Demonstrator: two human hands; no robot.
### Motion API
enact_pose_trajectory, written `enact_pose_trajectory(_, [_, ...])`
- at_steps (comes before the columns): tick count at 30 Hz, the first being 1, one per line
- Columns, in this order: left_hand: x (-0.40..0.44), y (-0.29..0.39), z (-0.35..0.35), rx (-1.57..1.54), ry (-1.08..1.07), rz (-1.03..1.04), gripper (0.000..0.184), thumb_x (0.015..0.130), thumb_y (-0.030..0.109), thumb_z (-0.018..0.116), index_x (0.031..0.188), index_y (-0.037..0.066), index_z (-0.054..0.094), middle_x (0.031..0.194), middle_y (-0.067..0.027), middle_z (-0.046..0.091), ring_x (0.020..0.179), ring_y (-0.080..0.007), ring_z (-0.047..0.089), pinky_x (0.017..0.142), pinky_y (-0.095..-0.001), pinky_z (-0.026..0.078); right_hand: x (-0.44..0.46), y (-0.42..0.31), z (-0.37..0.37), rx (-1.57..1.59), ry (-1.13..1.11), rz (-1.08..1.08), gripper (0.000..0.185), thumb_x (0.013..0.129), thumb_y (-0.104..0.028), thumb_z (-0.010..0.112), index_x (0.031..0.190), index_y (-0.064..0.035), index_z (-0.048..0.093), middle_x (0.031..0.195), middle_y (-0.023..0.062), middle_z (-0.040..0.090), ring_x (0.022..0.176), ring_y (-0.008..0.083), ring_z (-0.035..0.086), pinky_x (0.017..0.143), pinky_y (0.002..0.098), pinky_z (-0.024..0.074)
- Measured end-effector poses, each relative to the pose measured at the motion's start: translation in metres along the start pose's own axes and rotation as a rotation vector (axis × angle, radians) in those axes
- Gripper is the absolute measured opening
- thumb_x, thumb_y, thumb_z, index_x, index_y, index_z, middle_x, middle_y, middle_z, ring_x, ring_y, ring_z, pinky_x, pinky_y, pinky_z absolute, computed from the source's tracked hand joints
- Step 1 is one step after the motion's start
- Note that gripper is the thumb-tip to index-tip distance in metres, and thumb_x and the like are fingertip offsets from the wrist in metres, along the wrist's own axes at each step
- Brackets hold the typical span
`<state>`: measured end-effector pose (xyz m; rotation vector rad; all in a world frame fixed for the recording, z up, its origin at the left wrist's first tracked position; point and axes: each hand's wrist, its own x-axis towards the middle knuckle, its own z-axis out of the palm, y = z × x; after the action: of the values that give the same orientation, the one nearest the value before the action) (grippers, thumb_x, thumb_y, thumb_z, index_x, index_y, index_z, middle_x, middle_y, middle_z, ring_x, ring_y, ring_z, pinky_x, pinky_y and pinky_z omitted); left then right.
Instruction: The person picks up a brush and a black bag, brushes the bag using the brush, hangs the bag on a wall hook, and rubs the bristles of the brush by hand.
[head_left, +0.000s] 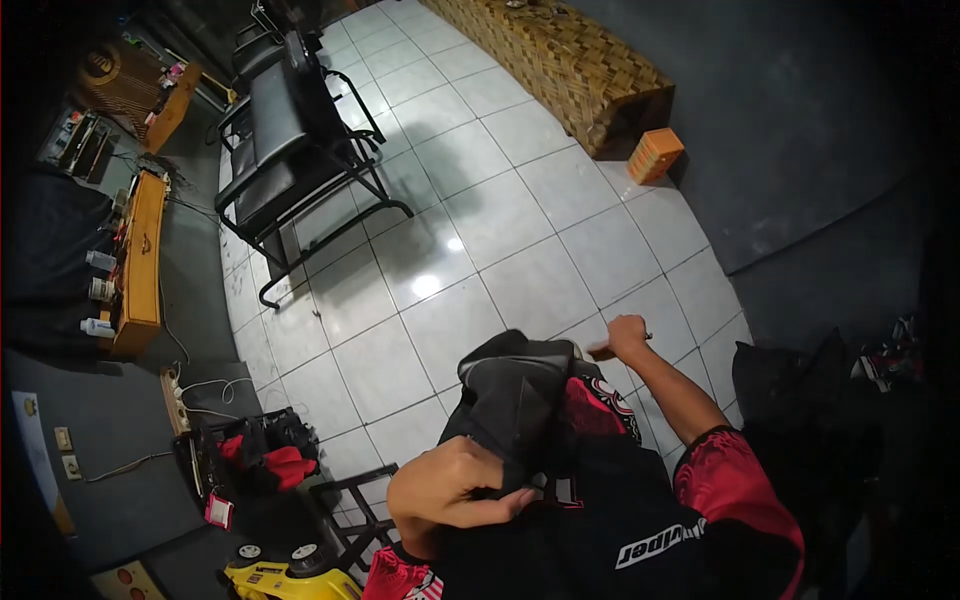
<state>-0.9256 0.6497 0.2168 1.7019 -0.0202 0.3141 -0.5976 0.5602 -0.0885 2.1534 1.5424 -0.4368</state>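
My left hand [445,490] is at the lower middle, with its thumb stretched across the front of my black and red shirt [620,510]. Its fingers curl against the edge of a dark grey cloth [515,395], which bunches up in front of my body. I cannot tell whether this cloth is a separate piece or part of my clothing. Farther out on the right, my right hand [628,337] is closed in a fist above the tiled floor. A small blurred brownish shape shows at its left side; its kind is unclear.
A black reclining chair [275,130] stands on the white tiles [520,195]. Behind the right hand are an orange box [655,156] and a woven-pattern bench [560,65]. Wooden shelves [145,260] with bottles line the left wall. A yellow toy car [285,575] lies at the bottom left.
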Motion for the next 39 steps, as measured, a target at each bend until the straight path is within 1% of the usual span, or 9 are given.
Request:
enact_pose_trajectory(2, [0.003, -0.003, 0.003, -0.086, -0.027, -0.173, 0.014, 0.078, 0.006, 0.062, 0.066, -0.003, 0.061, 0.047, -0.0096, 0.048, 0.038, -0.0213, 0.045, 0.038, -0.0309, 0.031, 0.007, 0.02, 0.007, -0.024, -0.245, 0.01, 0.045, 0.065, -0.047, 0.068, 0.088, -0.0077, 0.068, 0.09, 0.0104, 0.066, 0.078, 0.0251, 0.065, 0.066, 0.0374, 0.0509])
enact_pose_trajectory(6, [0.026, -0.011, 0.011, -0.039, -0.06, -0.2, 0.012, 0.077, 0.007, 0.063, 0.069, -0.003, 0.061, 0.047, -0.0097, 0.048, 0.04, -0.022, 0.046, 0.039, -0.0305, 0.033, -0.018, 0.04, -0.07, 0.312, -0.113, 0.077, 0.045, 0.07, -0.048, 0.065, 0.079, -0.0033, 0.068, 0.075, 0.0134, 0.065, 0.069, 0.0262, 0.063, 0.058, 0.0344, 0.0482])
enact_pose_trajectory(14, [0.081, -0.013, 0.054, -0.017, -0.178, -0.189, 0.037, 0.081, 0.022, 0.059, 0.054, 0.0, 0.046, 0.05, -0.0132, 0.047, 0.048, -0.0301, 0.051, 0.042, -0.0359, 0.036, -0.049, 0.04, -0.213, 0.992, -0.659, -1.044, 0.041, 0.081, -0.041, 0.061, 0.075, -0.0014, 0.066, 0.05, 0.0038, 0.047, 0.048, 0.0067, 0.04, 0.044, 0.0258, 0.0337])
enact_pose_trajectory(21, [0.076, 0.01, 0.068, 0.014, -0.103, -0.168, 0.037, 0.079, 0.019, 0.061, 0.052, 0.003, 0.044, 0.05, -0.0118, 0.048, 0.045, -0.0298, 0.05, 0.039, -0.036, 0.037, 0.047, 0.017, -0.121, 0.256, -0.463, -0.655, 0.048, 0.074, -0.053, 0.061, 0.075, -0.006, 0.068, 0.063, 0.0063, 0.063, 0.06, 0.0191, 0.061, 0.052, 0.0315, 0.0455])
enact_pose_trajectory(23, [0.078, 0.017, 0.069, -0.015, -0.055, -0.076, 0.037, 0.078, 0.014, 0.063, 0.05, 0.003, 0.042, 0.048, -0.0095, 0.046, 0.042, -0.0272, 0.049, 0.037, -0.0344, 0.034, 0.081, 0.021, -0.046, -0.178, -0.128, -0.622, 0.04, 0.072, -0.047, 0.064, 0.084, -0.0088, 0.069, 0.079, 0.0078, 0.067, 0.072, 0.0203, 0.065, 0.058, 0.0326, 0.0498])
enact_pose_trajectory(25, [0.081, 0.021, 0.075, 0.001, 0.037, -0.081, 0.041, 0.075, 0.013, 0.067, 0.047, 0.006, 0.039, 0.045, -0.0065, 0.043, 0.038, -0.0236, 0.046, 0.036, -0.0332, 0.03, 0.132, 0.032, 0.058, -0.395, -0.285, -0.43, 0.039, 0.071, -0.043, 0.064, 0.09, -0.0099, 0.068, 0.089, 0.0088, 0.066, 0.081, 0.023, 0.065, 0.064, 0.0352, 0.0515])
enact_pose_trajectory(31, [0.089, 0.015, 0.09, -0.052, 0.059, -0.153, 0.039, 0.076, 0.013, 0.065, 0.048, 0.003, 0.04, 0.047, -0.0094, 0.045, 0.042, -0.0274, 0.049, 0.037, -0.0347, 0.032, 0.088, 0.053, -0.043, -0.013, -0.129, -0.441, 0.043, 0.076, -0.046, 0.059, 0.087, -0.0049, 0.068, 0.083, 0.0119, 0.066, 0.079, 0.0259, 0.065, 0.063, 0.0365, 0.0509])
enact_pose_trajectory(35, [0.105, 0.01, 0.089, -0.043, 0.022, -0.212, 0.042, 0.077, 0.015, 0.063, 0.048, 0.003, 0.036, 0.047, -0.0106, 0.044, 0.043, -0.0289, 0.048, 0.038, -0.0359, 0.033, 0.066, 0.025, -0.146, 0.489, -0.384, -0.998, 0.056, 0.075, -0.055, 0.058, 0.068, 0.001, 0.064, 0.058, 0.0101, 0.061, 0.057, 0.0208, 0.061, 0.054, 0.0342, 0.0466])
enact_pose_trajectory(39, [0.111, 0.013, 0.084, -0.05, 0.003, -0.237, 0.043, 0.078, 0.016, 0.063, 0.047, 0.003, 0.036, 0.047, -0.0106, 0.044, 0.043, -0.029, 0.048, 0.038, -0.0363, 0.033, 0.012, -0.007, -0.217, 0.6, -0.956, -1.413, 0.04, 0.085, -0.037, 0.058, 0.072, 0.0004, 0.064, 0.05, -0.0061, 0.038, 0.046, 0.0057, 0.033, 0.041, 0.0258, 0.0268])
